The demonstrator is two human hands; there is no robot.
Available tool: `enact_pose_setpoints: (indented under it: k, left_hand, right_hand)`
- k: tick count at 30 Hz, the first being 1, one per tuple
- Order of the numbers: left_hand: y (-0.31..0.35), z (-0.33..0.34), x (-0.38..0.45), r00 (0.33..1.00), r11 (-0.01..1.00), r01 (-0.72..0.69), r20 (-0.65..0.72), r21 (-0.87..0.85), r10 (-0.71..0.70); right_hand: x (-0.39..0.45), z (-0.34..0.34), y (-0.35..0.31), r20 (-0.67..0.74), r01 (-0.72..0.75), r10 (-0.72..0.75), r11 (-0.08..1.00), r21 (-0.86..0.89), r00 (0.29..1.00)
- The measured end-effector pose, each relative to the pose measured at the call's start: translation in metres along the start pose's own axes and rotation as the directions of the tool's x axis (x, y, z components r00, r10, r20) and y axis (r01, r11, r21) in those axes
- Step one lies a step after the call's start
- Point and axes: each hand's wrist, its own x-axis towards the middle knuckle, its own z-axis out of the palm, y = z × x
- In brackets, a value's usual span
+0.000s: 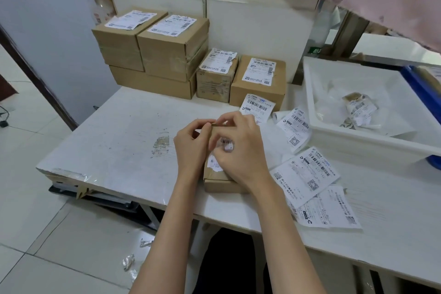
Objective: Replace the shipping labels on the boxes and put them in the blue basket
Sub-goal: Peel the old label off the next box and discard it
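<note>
Peeling the torn old label (216, 162) risks leaving shreds (paper already ragged): the left hand (192, 143) pinches the small cardboard box (220, 180) at its far edge, the right hand (238, 148) picks at the label mid-worktop (119, 141). Fresh labels (304, 174) lie beside; the blue basket (422, 88) sits behind a white tray (358, 141).

A small parcel-packing room: stacked labelled cardboard boxes (152, 48), loose shipping labels (304, 174), white worktable (114, 141), tiled floor (47, 234).

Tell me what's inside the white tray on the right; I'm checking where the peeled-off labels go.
The white tray holds crumpled label scraps with barcode print and bits of brown cardboard, plus pale crumpled backing paper. Whatever lies under that heap is covered.
</note>
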Motion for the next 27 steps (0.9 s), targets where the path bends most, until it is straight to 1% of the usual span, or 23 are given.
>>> enact_pose_setpoints:
  k: [3,5,7,11,14,16,18,19,21,23,27]
  left_hand:
    - [0.001,0.000,0.000,1.000,1.000,0.012,0.002,-0.002,-0.012]
    - [0.000,0.001,0.001,1.000,1.000,0.024,-0.006,0.000,-0.024]
    - [-0.001,0.001,0.002,1.000,1.000,0.026,-0.012,0.009,-0.026]
    - [-0.002,0.002,0.004,0.999,0.999,0.018,-0.027,0.032,-0.017]
    - [-0.001,0.002,0.004,0.999,1.000,0.026,-0.022,0.015,-0.026]
    - [-0.001,0.002,0.003,0.999,1.000,0.029,-0.018,0.011,-0.028]
    - [-0.002,0.002,0.004,0.999,1.000,0.028,-0.035,0.000,-0.028]
    - [-0.002,0.003,0.004,0.998,0.999,0.033,-0.049,-0.010,-0.034]
    - [-0.004,0.003,0.005,0.996,0.998,0.051,-0.070,-0.033,-0.053]
    - [-0.004,0.003,0.005,0.996,0.997,0.057,-0.073,-0.044,-0.060]
    - [-0.005,0.004,0.005,0.995,0.998,0.059,-0.075,-0.036,-0.061]
  right_hand:
    - [-0.003,0.001,-0.004,0.019,-0.029,0.031,0.994,-0.109,0.999]
    - [-0.004,0.002,-0.010,-0.033,-0.056,0.051,0.979,-0.195,0.998]
    - [-0.005,0.003,-0.014,-0.076,-0.085,0.069,0.969,-0.232,0.995]
    - [-0.005,0.005,-0.015,-0.090,-0.178,0.166,0.973,-0.146,0.982]
    - [-0.005,0.003,-0.018,-0.132,-0.149,0.129,0.976,-0.157,0.983]
    - [-0.005,0.001,-0.019,-0.121,-0.147,0.126,0.972,-0.182,0.985]
    - [-0.005,-0.002,-0.021,-0.079,-0.211,0.200,0.963,-0.166,0.977]
    - [-0.006,-0.004,-0.022,-0.058,-0.268,0.262,0.951,-0.153,0.963]
    - [-0.007,-0.005,-0.025,-0.015,-0.364,0.368,0.912,-0.189,0.930]
    - [-0.008,-0.004,-0.028,0.013,-0.403,0.414,0.891,-0.208,0.910]
    - [-0.010,-0.003,-0.027,0.017,-0.442,0.447,0.889,-0.122,0.894]
